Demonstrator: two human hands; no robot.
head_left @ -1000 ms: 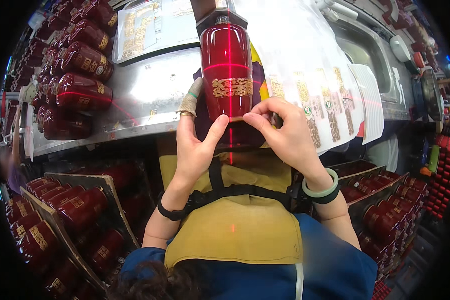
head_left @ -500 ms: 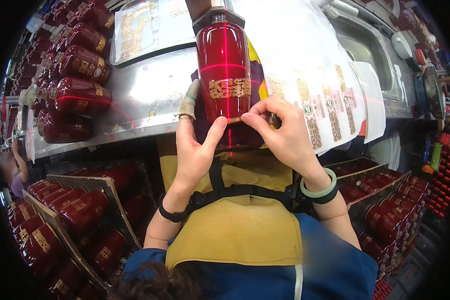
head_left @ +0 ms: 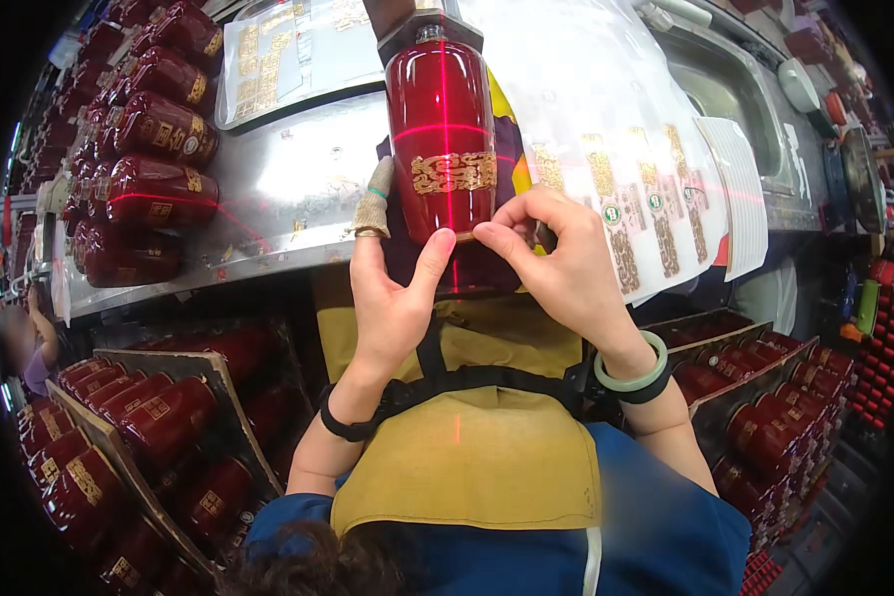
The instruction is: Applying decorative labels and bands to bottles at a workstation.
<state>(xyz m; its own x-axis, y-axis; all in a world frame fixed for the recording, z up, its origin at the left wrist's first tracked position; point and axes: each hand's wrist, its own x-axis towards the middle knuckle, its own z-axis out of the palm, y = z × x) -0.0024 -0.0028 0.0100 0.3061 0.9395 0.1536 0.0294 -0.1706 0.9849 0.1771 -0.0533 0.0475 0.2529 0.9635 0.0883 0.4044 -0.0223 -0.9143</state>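
A glossy red glass bottle (head_left: 445,104) with an ornate gold band around its lower part lies with its neck away from me, under crossing red laser lines. My left hand (head_left: 392,298) holds its base, the thumb against the bottom edge and the fingers along the left side. A cloth cot with a green band covers one of those fingers. My right hand (head_left: 561,258) is closed at the base's lower right, thumb and forefinger pressed at the edge. A thin gold strip shows between the two thumbs. Dark purple and yellow cloth (head_left: 507,149) lies under the bottle.
Rows of red bottles (head_left: 164,129) lie on the metal bench at left. A tray with gold decals (head_left: 298,55) sits behind. Decal sheets (head_left: 606,99) and a white stack (head_left: 735,199) lie right, beside a sink (head_left: 730,89). Crates of bottles (head_left: 159,397) flank me below.
The bottle and both hands keep almost the same hold. The whole view has shifted very slightly.
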